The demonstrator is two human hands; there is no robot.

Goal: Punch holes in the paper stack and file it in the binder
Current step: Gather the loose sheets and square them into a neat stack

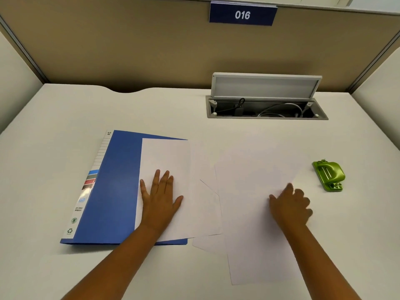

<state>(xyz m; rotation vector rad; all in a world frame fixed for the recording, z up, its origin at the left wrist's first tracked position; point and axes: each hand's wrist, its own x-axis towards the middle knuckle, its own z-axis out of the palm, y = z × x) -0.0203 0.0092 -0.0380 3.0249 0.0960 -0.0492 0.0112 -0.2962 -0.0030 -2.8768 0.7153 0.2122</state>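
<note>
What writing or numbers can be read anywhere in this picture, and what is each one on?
"016": white digits on the dark blue sign fixed to the partition.
"A/4": small print at the top of the blue binder spine label.
"2D RING BINDER": lower on that spine label, small and only just legible.
Recycling symbol and round logo near the spine's bottom: their text is too small to read.
Green hole punch: no readable text.

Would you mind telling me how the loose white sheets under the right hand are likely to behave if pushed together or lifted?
The white sheets lie fanned and overlapping on the smooth desk, so they will probably slide easily under the right hand. They look thin, so they would likely droop if lifted by one edge. One sheet rests partly on the blue binder, and may catch on its edge.
</note>
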